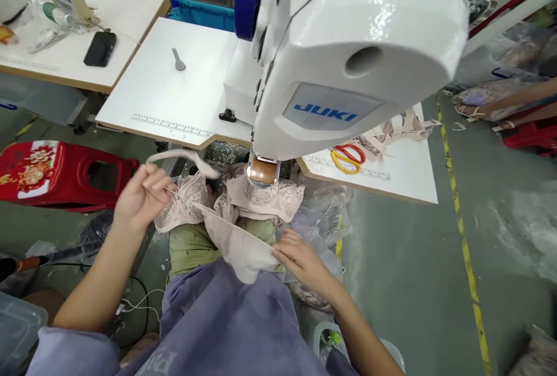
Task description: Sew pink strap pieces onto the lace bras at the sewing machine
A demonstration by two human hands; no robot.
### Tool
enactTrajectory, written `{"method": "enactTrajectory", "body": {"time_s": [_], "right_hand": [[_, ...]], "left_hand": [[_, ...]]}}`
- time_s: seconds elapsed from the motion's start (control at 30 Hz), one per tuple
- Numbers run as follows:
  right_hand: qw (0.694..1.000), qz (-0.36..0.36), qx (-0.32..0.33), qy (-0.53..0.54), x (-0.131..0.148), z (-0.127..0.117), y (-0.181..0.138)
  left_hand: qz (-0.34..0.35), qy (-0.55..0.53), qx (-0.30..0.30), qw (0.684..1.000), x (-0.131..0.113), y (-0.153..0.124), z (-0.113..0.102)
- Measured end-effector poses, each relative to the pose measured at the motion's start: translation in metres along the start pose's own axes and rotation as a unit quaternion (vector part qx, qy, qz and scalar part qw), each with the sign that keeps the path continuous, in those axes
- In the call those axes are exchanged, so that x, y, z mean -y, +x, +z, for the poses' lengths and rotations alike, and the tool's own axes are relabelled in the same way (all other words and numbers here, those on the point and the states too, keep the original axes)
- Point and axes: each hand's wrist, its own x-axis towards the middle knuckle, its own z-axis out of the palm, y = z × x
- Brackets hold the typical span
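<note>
A beige lace bra (256,199) lies under the head of a white JUKI sewing machine (348,57). My left hand (141,196) is closed in a pinch on a pale curved strap (183,158) and the lace cup (185,205) at the left. My right hand (302,260) rests on the plain beige cup (239,245) in my lap, its fingers pressed on the fabric's edge. The needle area is hidden by the machine head.
The white machine table (174,86) carries a ruler strip and a grey tool (177,60). Red and yellow scissors (348,158) and beige pieces (400,126) lie at the right. A red stool (65,173) stands left; a phone (100,48) lies on a far table. Another person's legs (513,103) show far right.
</note>
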Motion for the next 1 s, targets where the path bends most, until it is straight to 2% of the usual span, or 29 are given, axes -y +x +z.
{"method": "enactTrajectory", "body": {"time_s": [0.03, 0.1, 0.23, 0.3, 0.37, 0.43, 0.47, 0.5, 0.53, 0.57, 0.67, 0.73, 0.87, 0.93, 1.0], "right_hand": [[1.0, 0.007, -0.008, -0.007, -0.002, -0.004, 0.001], [0.999, 0.036, -0.026, 0.005, -0.005, -0.008, 0.001], [0.986, 0.104, -0.092, 0.088, -0.017, 0.0, -0.001], [0.969, 0.146, -0.153, 0.131, -0.026, 0.009, -0.002], [0.932, 0.178, -0.263, 0.176, -0.034, 0.021, -0.001], [0.874, 0.174, -0.401, 0.213, -0.04, 0.033, 0.001], [0.85, 0.164, -0.45, 0.22, -0.041, 0.039, 0.003], [0.838, 0.155, -0.478, 0.215, -0.041, 0.044, 0.006], [0.841, 0.15, -0.481, 0.199, -0.039, 0.048, 0.009], [0.857, 0.148, -0.459, 0.179, -0.036, 0.051, 0.014], [0.923, 0.138, -0.326, 0.149, -0.018, 0.053, 0.034], [0.95, 0.117, -0.242, 0.16, -0.002, 0.048, 0.051], [0.964, 0.091, -0.158, 0.191, 0.026, 0.034, 0.079], [0.96, 0.076, -0.141, 0.23, 0.034, 0.026, 0.087], [0.956, 0.065, -0.124, 0.258, 0.038, 0.018, 0.091]], "left_hand": [[-0.003, -0.054, -0.033, 0.998, -0.011, 0.011, -0.006], [0.025, -0.095, -0.085, 0.991, -0.031, 0.029, -0.022], [0.058, -0.164, -0.105, 0.979, -0.05, 0.052, -0.057], [0.06, -0.161, -0.114, 0.978, -0.052, 0.055, -0.07], [0.065, -0.141, -0.121, 0.98, -0.05, 0.054, -0.077], [0.063, -0.117, -0.112, 0.985, -0.045, 0.049, -0.076], [0.056, -0.103, -0.101, 0.988, -0.041, 0.046, -0.072], [0.045, -0.089, -0.086, 0.991, -0.035, 0.042, -0.067], [0.029, -0.074, -0.066, 0.995, -0.028, 0.037, -0.059], [0.011, -0.059, -0.044, 0.997, -0.02, 0.032, -0.049], [-0.051, -0.014, 0.032, 0.998, 0.009, 0.015, -0.016], [-0.09, 0.016, 0.08, 0.993, 0.028, 0.003, 0.006], [-0.148, 0.091, 0.147, 0.974, 0.053, -0.018, 0.04], [-0.139, 0.203, 0.171, 0.954, 0.056, -0.027, 0.052], [-0.1, 0.337, 0.197, 0.915, 0.055, -0.034, 0.061]]}}
